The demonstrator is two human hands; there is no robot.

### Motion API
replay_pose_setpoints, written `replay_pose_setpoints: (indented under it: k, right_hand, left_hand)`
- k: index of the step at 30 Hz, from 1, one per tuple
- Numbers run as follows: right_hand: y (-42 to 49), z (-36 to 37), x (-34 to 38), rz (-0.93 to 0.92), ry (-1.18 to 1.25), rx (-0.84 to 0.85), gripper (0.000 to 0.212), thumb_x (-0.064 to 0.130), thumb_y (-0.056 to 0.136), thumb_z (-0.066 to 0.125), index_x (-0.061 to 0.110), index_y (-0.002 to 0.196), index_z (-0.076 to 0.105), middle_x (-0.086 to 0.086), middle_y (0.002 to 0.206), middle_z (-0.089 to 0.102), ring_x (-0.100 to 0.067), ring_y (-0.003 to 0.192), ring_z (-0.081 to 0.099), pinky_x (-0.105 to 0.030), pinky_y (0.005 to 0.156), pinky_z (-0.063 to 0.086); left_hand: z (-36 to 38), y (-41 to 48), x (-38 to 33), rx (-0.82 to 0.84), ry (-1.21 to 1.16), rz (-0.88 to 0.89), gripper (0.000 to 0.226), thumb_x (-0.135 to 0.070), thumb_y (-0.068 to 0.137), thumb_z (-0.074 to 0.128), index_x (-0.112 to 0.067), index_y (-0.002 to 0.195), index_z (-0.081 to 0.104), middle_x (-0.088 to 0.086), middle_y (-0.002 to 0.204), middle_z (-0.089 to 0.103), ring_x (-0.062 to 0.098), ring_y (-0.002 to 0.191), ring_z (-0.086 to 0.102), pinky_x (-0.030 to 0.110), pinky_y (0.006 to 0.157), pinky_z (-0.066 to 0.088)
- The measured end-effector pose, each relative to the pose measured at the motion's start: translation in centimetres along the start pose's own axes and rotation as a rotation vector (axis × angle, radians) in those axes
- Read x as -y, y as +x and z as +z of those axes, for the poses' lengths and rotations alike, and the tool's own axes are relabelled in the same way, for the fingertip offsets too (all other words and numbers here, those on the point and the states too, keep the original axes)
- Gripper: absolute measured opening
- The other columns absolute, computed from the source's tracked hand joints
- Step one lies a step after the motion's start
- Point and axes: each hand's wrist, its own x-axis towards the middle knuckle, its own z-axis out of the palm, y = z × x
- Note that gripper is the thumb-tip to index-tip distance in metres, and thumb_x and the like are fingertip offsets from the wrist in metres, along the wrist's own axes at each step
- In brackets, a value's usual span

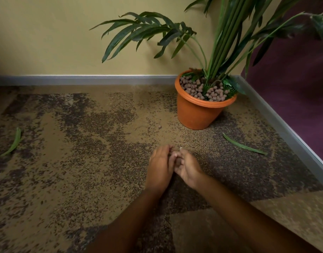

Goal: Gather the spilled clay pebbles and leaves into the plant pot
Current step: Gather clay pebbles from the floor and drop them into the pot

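An orange plant pot [197, 114] stands in the room's corner, filled with brown clay pebbles [202, 90] around a tall green plant. One loose pebble [159, 127] lies on the carpet left of the pot. A long green leaf [243, 146] lies on the carpet right of my hands, and another leaf [14, 142] lies far left. My left hand [159, 168] and my right hand [189, 167] are cupped together low over the carpet, fingers curled and touching. Whatever sits between them is hidden, apart from a dark bit between the fingers.
Mottled brown and tan carpet [84, 143] covers the floor. A grey skirting board [84, 80] runs along the yellow wall, and another along the purple wall [294, 92] at right. Plant fronds [142, 31] overhang the floor left of the pot.
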Motion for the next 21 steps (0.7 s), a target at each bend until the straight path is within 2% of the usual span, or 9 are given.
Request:
replay_pose_setpoints:
  k: [3, 5, 7, 11, 13, 15, 16, 18, 21]
  right_hand:
    - [1.6, -0.8, 1.0, -0.047, -0.292, -0.123, 0.026, 0.001, 0.096, 0.042, -0.006, 0.118, 0.055, -0.016, 0.099, 0.063, -0.016, 0.078, 0.059, -0.020, 0.066, 0.052]
    - [2.5, -1.8, 1.6, -0.097, -0.419, -0.204, 0.028, -0.004, 0.093, 0.046, -0.003, 0.119, 0.056, -0.021, 0.114, 0.062, -0.021, 0.089, 0.059, -0.024, 0.074, 0.053]
    - [3.1, -3.1, 2.2, -0.134, -0.439, -0.261, 0.028, -0.006, 0.091, 0.047, -0.003, 0.118, 0.057, -0.022, 0.120, 0.061, -0.025, 0.096, 0.060, -0.026, 0.083, 0.051]
    - [3.5, -6.2, 2.7, -0.136, -0.375, -0.365, 0.030, -0.006, 0.093, 0.045, -0.006, 0.120, 0.056, -0.025, 0.122, 0.058, -0.024, 0.093, 0.056, -0.029, 0.081, 0.050]
    - [3.4, -7.5, 2.7, -0.113, -0.331, -0.382, 0.030, -0.005, 0.093, 0.044, -0.007, 0.121, 0.054, -0.024, 0.114, 0.059, -0.022, 0.085, 0.059, -0.029, 0.076, 0.050]
    - [3.2, -8.3, 2.6, -0.091, -0.322, -0.379, 0.029, -0.002, 0.094, 0.044, -0.007, 0.121, 0.054, -0.017, 0.100, 0.059, -0.017, 0.074, 0.060, -0.023, 0.066, 0.049]
    - [3.1, -8.6, 2.6, -0.079, -0.322, -0.375, 0.028, -0.001, 0.095, 0.043, -0.006, 0.121, 0.054, -0.015, 0.098, 0.059, -0.017, 0.075, 0.060, -0.021, 0.064, 0.048]
    - [2.9, -9.0, 2.6, -0.055, -0.311, -0.369, 0.028, 0.000, 0.096, 0.042, -0.006, 0.121, 0.054, -0.015, 0.102, 0.057, -0.023, 0.089, 0.061, -0.022, 0.067, 0.048]
    - [2.5, -9.5, 2.9, -0.032, -0.282, -0.363, 0.029, 0.001, 0.096, 0.042, -0.006, 0.122, 0.054, -0.015, 0.101, 0.058, -0.025, 0.097, 0.057, -0.021, 0.067, 0.048]
  left_hand:
    - [-0.5, 1.9, 1.8, 0.053, 0.106, -0.039, 0.024, -0.017, 0.096, 0.045, -0.011, 0.118, 0.054, 0.003, 0.118, 0.055, 0.011, 0.106, 0.047, 0.020, 0.090, 0.034]
    - [-0.8, 3.2, 3.0, 0.128, 0.187, -0.120, 0.033, -0.015, 0.096, 0.045, -0.011, 0.128, 0.048, 0.005, 0.131, 0.049, 0.017, 0.119, 0.046, 0.025, 0.102, 0.036]
    - [-0.9, 4.6, 3.9, 0.213, 0.264, -0.196, 0.045, -0.016, 0.096, 0.046, -0.011, 0.140, 0.036, 0.008, 0.145, 0.038, 0.023, 0.132, 0.038, 0.034, 0.113, 0.030]
    - [-0.4, 7.6, 4.7, 0.359, 0.412, -0.207, 0.055, -0.017, 0.099, 0.038, -0.013, 0.149, 0.018, 0.013, 0.159, 0.010, 0.030, 0.146, 0.013, 0.040, 0.118, 0.015]
    - [0.1, 9.0, 4.9, 0.385, 0.467, -0.169, 0.055, -0.015, 0.099, 0.036, -0.013, 0.150, 0.016, 0.012, 0.159, 0.008, 0.030, 0.146, 0.011, 0.040, 0.119, 0.014]
    - [0.6, 10.1, 5.1, 0.379, 0.497, -0.141, 0.055, -0.010, 0.098, 0.037, -0.012, 0.150, 0.016, 0.010, 0.159, 0.011, 0.029, 0.146, 0.015, 0.038, 0.119, 0.017]
    - [0.9, 10.5, 5.1, 0.365, 0.504, -0.135, 0.056, -0.007, 0.097, 0.038, -0.010, 0.149, 0.017, 0.010, 0.159, 0.013, 0.028, 0.145, 0.018, 0.037, 0.118, 0.018]
    - [1.3, 11.0, 5.2, 0.318, 0.518, -0.121, 0.060, 0.000, 0.095, 0.041, -0.008, 0.149, 0.017, 0.012, 0.158, 0.016, 0.029, 0.143, 0.021, 0.036, 0.117, 0.021]
    - [1.7, 11.7, 5.4, 0.287, 0.556, -0.075, 0.070, 0.006, 0.092, 0.041, -0.010, 0.151, 0.006, 0.010, 0.160, 0.001, 0.032, 0.143, 0.020, 0.040, 0.115, 0.026]
